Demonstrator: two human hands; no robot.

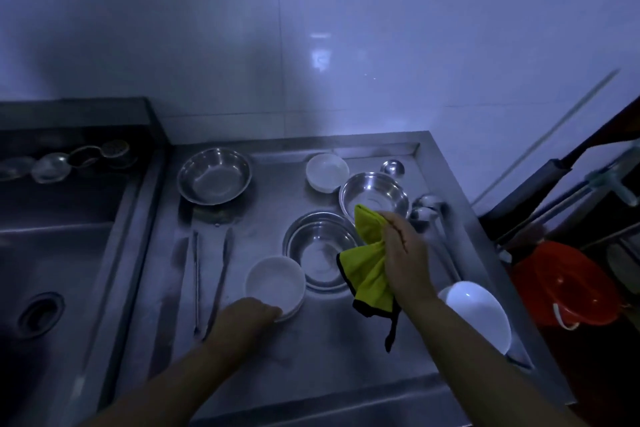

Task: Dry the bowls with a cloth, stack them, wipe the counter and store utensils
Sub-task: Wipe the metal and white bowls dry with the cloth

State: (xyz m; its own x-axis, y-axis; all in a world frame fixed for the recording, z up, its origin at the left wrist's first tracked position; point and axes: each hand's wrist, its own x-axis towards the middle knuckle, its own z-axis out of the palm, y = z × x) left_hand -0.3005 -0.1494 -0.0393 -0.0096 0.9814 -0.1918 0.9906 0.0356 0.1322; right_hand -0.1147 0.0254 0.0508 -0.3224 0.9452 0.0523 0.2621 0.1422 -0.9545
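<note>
My right hand [403, 253] grips a yellow-green cloth [369, 270] with a dark edge, held above the steel counter [311, 357]. My left hand [247, 317] holds the near rim of a white bowl [275, 282]. Just beyond it sits a steel bowl [320, 250], with another steel bowl [375, 198] behind the cloth. A wide steel bowl [214, 175] stands at the back left, a small white bowl [327, 172] at the back middle, and a large white bowl [479, 314] at the right edge. Tongs [221, 277] and a thin utensil [196, 277] lie at the left.
A sink [52, 270] with a drain lies to the left, with glass lids and a strainer on its back ledge. Steel ladles [429, 215] rest near the counter's right rim. An orange bucket [568, 284] and mop handles stand right of the counter. A tiled wall is behind.
</note>
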